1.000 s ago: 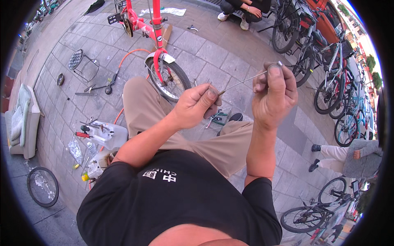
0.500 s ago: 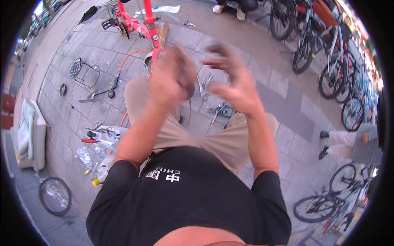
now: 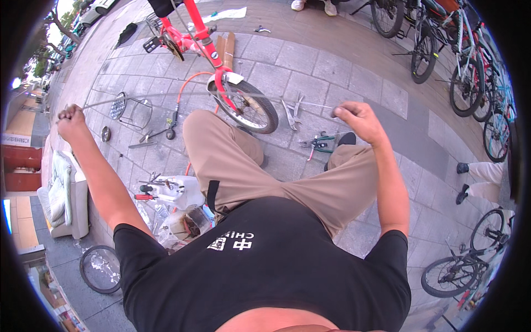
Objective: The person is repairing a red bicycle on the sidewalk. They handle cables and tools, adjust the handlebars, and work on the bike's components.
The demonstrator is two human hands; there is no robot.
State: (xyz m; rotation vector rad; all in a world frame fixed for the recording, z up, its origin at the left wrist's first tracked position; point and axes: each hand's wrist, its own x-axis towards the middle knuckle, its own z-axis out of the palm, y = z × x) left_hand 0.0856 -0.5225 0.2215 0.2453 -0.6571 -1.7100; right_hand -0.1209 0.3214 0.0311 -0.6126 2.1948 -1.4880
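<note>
A thin grey cable [image 3: 166,94], probably a bicycle brake or gear cable, is stretched between my two hands at about knee height in the picture. My left hand [image 3: 72,123] is out at the far left, its fingers closed round one end. My right hand [image 3: 358,122] pinches the other end, where a finer bare wire shows. Behind the cable stands a red bicycle [image 3: 213,52], its front wheel [image 3: 264,115] near my knees. The cable passes in front of that wheel in the view, apparently without touching it.
Wrenches [image 3: 290,116] and green-handled pliers [image 3: 318,143] lie on the paving. A small stool [image 3: 134,112], an orange hose [image 3: 185,83] and a tool tray [image 3: 180,191] are on the left. Parked bicycles [image 3: 423,55] line the right. An armchair [image 3: 72,199] stands far left.
My hands were close together and blurred before my knees. They have moved wide apart, the left one farthest, and the cable now spans between them. The view has shifted slightly.
</note>
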